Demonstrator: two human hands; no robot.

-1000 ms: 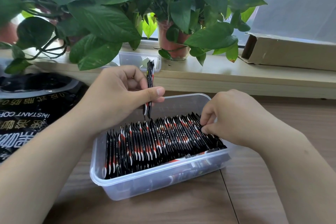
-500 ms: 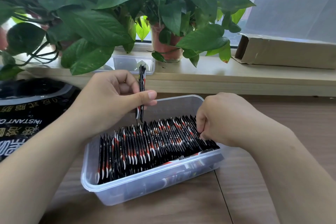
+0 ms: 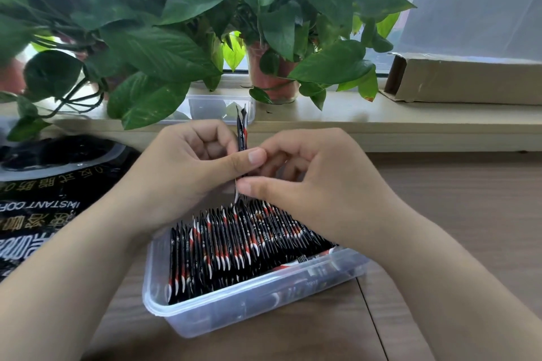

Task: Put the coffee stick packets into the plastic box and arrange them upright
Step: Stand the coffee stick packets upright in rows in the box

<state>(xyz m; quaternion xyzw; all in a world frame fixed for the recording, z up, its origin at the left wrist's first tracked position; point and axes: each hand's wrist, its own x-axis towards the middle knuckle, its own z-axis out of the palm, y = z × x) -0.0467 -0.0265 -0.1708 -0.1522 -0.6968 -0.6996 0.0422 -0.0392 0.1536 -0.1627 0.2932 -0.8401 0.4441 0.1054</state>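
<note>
A clear plastic box (image 3: 205, 313) sits on the wooden table, packed with several black, red and white coffee stick packets (image 3: 234, 246) standing upright in a row. Above the box, my left hand (image 3: 187, 173) pinches a few coffee stick packets (image 3: 241, 133) upright between thumb and fingers. My right hand (image 3: 316, 184) has come up beside it, and its thumb and fingers pinch the lower end of the same packets. The far right part of the box is hidden behind my right hand.
A black instant coffee bag (image 3: 44, 205) lies at the left. On the windowsill behind stand potted plants (image 3: 269, 76), a clear plastic lid (image 3: 211, 107) and a cardboard box (image 3: 466, 79). Bare wooden table lies to the right.
My right hand has left the packets at the box's right end and risen to the packets held in my left hand. The left hand has stayed about where it was.
</note>
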